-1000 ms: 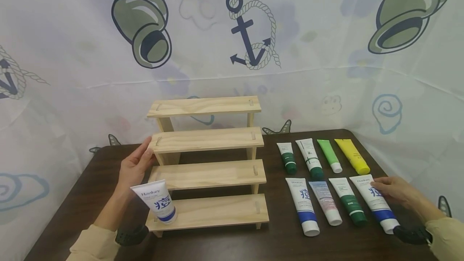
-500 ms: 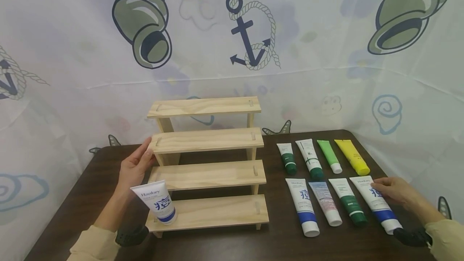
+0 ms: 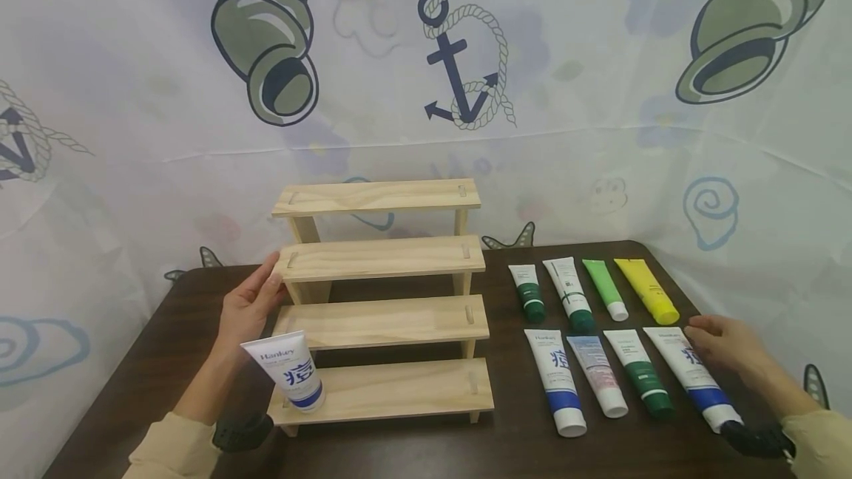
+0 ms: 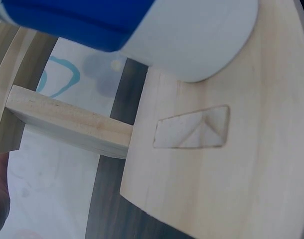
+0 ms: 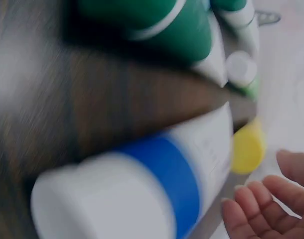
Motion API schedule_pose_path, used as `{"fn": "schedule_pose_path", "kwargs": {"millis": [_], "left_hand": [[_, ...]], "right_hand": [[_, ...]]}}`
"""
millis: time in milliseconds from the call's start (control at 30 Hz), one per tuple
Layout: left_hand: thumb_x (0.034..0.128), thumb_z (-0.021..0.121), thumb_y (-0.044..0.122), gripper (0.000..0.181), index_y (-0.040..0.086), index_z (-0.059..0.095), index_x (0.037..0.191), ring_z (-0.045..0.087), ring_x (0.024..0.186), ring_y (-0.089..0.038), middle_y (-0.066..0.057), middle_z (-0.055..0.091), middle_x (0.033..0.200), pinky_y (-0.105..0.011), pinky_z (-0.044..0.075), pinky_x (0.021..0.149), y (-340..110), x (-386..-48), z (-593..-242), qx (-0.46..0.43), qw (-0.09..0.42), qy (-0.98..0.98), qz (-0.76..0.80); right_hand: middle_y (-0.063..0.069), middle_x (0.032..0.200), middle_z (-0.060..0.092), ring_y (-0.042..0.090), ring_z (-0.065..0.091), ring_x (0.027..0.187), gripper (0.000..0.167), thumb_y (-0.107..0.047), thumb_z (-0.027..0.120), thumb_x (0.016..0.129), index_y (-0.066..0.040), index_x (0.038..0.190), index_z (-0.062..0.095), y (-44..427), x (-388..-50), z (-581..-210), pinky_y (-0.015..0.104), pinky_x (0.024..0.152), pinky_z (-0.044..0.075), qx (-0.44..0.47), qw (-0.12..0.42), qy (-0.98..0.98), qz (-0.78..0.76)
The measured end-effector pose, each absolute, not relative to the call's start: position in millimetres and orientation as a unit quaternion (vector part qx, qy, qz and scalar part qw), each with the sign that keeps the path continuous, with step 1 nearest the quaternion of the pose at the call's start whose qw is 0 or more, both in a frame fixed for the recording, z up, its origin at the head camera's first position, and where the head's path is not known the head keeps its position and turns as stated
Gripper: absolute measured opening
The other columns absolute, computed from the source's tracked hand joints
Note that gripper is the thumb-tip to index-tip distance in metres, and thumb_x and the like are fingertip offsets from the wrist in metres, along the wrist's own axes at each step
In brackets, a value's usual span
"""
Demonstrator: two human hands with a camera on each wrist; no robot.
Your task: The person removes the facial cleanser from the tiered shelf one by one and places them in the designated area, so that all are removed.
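Note:
My left hand [image 3: 248,307] grips the left end of the second-highest step of a four-step wooden display stand [image 3: 382,259]. A white and blue squeeze tube [image 3: 288,368] stands cap down at the left end of the lowest step, leaning slightly left. In the left wrist view its white cap [image 4: 207,35] rests on the wood; only a sliver of the hand shows. My right hand [image 3: 732,350] hovers beside the rightmost front tube, a white and blue squeeze tube [image 3: 692,372] lying flat. The right wrist view shows its fingers [image 5: 256,204] loosely curved, apart from that tube.
Several other tubes lie in two rows on the dark table [image 3: 506,435], right of the stand. Among them are a yellow tube [image 3: 647,290], a light green tube [image 3: 606,288] and a pink-and-blue tube [image 3: 597,375]. A printed curtain [image 3: 566,168] hangs behind.
The right hand has come off the rightmost front tube, which it touched before. That tube's cap end has shifted slightly right. The left hand and stand have stayed put.

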State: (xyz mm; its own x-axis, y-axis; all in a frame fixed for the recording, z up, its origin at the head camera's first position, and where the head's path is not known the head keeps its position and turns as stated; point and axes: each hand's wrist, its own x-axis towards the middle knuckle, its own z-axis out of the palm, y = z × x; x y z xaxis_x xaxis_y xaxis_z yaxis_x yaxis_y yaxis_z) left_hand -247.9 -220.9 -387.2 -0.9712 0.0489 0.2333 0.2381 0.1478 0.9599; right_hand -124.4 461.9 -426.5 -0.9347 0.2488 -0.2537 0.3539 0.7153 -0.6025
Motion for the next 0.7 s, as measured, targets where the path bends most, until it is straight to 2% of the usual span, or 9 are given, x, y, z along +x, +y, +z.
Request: {"fn": "schedule_pose_path", "kwargs": {"millis": [167, 333, 400, 467, 567, 700], "left_hand": [[0.0951, 0.054, 0.031, 0.053, 0.016, 0.039, 0.144, 0.059, 0.102, 0.007, -0.003, 0.043, 0.145, -0.008, 0.047, 0.085, -221.0, -247.8, -388.2, -0.098, 0.074, -0.75, -0.65], [0.0952, 0.054, 0.033, 0.053, 0.018, 0.039, 0.144, 0.058, 0.103, 0.008, -0.003, 0.042, 0.146, -0.008, 0.046, 0.085, -221.9, -247.0, -388.8, -0.093, 0.074, -0.755, -0.645], [0.0952, 0.054, 0.031, 0.053, 0.017, 0.039, 0.144, 0.058, 0.103, 0.008, -0.004, 0.041, 0.146, -0.008, 0.046, 0.085, -221.6, -246.4, -388.5, -0.095, 0.076, -0.751, -0.649], [0.0955, 0.054, 0.031, 0.053, 0.015, 0.038, 0.144, 0.058, 0.102, 0.009, -0.004, 0.041, 0.146, -0.008, 0.046, 0.085, -221.1, -245.7, -388.3, -0.095, 0.079, -0.753, -0.647], [0.0955, 0.054, 0.03, 0.053, 0.015, 0.038, 0.144, 0.058, 0.103, 0.008, -0.005, 0.041, 0.147, -0.009, 0.046, 0.086, -220.4, -245.0, -387.2, -0.095, 0.078, -0.751, -0.649], [0.0956, 0.053, 0.033, 0.054, 0.016, 0.037, 0.145, 0.057, 0.104, 0.008, -0.007, 0.04, 0.147, -0.009, 0.046, 0.087, -219.6, -244.4, -385.1, -0.09, 0.073, -0.764, -0.635]], "right_hand": [[0.041, 0.118, 0.05, 0.044, 0.06, 0.094, 0.051, -0.026, 0.047, 0.099, 0.017, 0.126, 0.043, 431.1, -126.7, -406.9, 0.039, 0.067, 0.058, 0.116, -0.043, 0.935, -0.332], [0.032, 0.108, 0.058, 0.038, 0.058, 0.092, 0.042, -0.024, 0.053, 0.097, 0.008, 0.123, 0.052, 384.1, -135.8, -382.6, 0.02, 0.061, 0.054, 0.087, -0.126, 0.936, -0.318], [0.026, 0.1, 0.062, 0.025, 0.061, 0.087, 0.035, -0.017, 0.058, 0.094, 0.007, 0.12, 0.055, 364.6, -139.2, -373.6, 0.011, 0.057, 0.048, 0.055, -0.164, 0.932, -0.32], [0.021, 0.093, 0.064, 0.011, 0.059, 0.081, 0.031, -0.011, 0.062, 0.091, 0.006, 0.116, 0.058, 345.1, -141.7, -365.5, 0.01, 0.055, 0.045, 0.023, -0.196, 0.925, -0.325], [0.014, 0.089, 0.065, -0.007, 0.05, 0.076, 0.029, -0.008, 0.065, 0.088, 0.003, 0.115, 0.06, 317.8, -144.8, -357.2, 0.01, 0.058, 0.044, -0.011, -0.215, 0.918, -0.333], [0.011, 0.092, 0.066, -0.006, 0.052, 0.078, 0.03, -0.01, 0.065, 0.089, -0.001, 0.118, 0.06, 283.5, -148.4, -352.3, 0.009, 0.065, 0.047, -0.034, -0.2, 0.907, -0.37]]}}
